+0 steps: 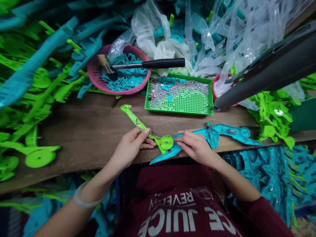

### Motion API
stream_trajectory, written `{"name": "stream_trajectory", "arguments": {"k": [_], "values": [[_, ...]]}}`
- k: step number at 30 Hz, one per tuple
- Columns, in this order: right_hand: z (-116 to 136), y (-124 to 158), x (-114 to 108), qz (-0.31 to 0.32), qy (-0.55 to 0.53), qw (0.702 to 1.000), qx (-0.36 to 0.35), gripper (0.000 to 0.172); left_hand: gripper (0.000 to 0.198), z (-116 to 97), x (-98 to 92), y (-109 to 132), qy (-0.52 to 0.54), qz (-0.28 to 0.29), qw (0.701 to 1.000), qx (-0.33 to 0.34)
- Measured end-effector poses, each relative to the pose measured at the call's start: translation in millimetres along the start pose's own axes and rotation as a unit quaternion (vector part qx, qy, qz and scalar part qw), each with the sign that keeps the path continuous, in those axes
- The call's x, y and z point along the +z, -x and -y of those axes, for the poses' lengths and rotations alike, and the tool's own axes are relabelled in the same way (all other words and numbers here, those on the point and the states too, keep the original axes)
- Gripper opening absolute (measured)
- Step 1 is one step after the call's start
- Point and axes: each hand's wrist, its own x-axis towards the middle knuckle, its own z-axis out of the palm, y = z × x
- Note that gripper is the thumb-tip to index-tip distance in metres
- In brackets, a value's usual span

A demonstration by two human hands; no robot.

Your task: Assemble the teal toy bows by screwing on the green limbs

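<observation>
My left hand [134,143] pinches the middle of a green plastic arm piece [132,117], its round end lying over a blue plastic shell half [219,131]. A thin wire [156,137] runs along the green piece and across its disc. With thumb and fingers together, my right hand [195,144] is at the wire's end beside the disc, over the blue shell half; the wire end seems to be between its fingertips. The blue half lies on the wooden bench along the front edge, open side up, with wires and a small metal part inside its right portion.
A green tray [179,112] of small metal screws and several blue bits stands behind my hands. Left of it, a pink basket [92,67] holds blue pieces, with a hammer [153,63] across it. Green parts [40,156] pile up left; a dark bar [261,69] slants in from the right.
</observation>
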Motion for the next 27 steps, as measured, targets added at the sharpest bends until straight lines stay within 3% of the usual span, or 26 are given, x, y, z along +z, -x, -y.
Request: {"name": "stream_trajectory", "arguments": {"k": [3,6,8,10,12,18,23,27], "values": [[4.4,2.0,-0.9,-0.004,0.026,0.999,-0.027,0.027,0.045,3.2,-7.0,10.0,-0.161,-0.082,0.98,0.086],[18.1,1.6,1.5,-0.004,0.092,0.994,-0.052,0.029,0.025,9.0,-7.6,20.0,-0.294,-0.173,0.896,0.285],[28.8,-1.0,4.5,0.0,0.128,0.989,-0.069,0.03,0.019,14.3,-4.1,21.6,-0.337,-0.131,0.848,0.387],[36.0,-4.7,6.8,0.005,0.147,0.985,-0.087,0.03,0.022,20.2,-0.6,19.0,-0.361,-0.064,0.823,0.434],[37.3,-8.0,7.7,0.01,0.153,0.984,-0.089,0.03,0.023,25.9,0.5,14.8,-0.365,-0.037,0.814,0.45],[21.8,-10.4,6.8,0.002,0.074,0.997,-0.029,0.029,0.02,33.0,-4.5,10.8,-0.352,-0.037,0.815,0.459],[23.1,-12.1,7.5,0.017,0.022,0.998,-0.059,0.024,0.02,27.0,-6.4,7.8,-0.376,-0.02,0.813,0.443],[27.1,-14.2,8.4,0.038,0.049,0.995,-0.074,0.021,0.016,25.3,-7.9,5.0,-0.385,-0.019,0.787,0.481]]}}
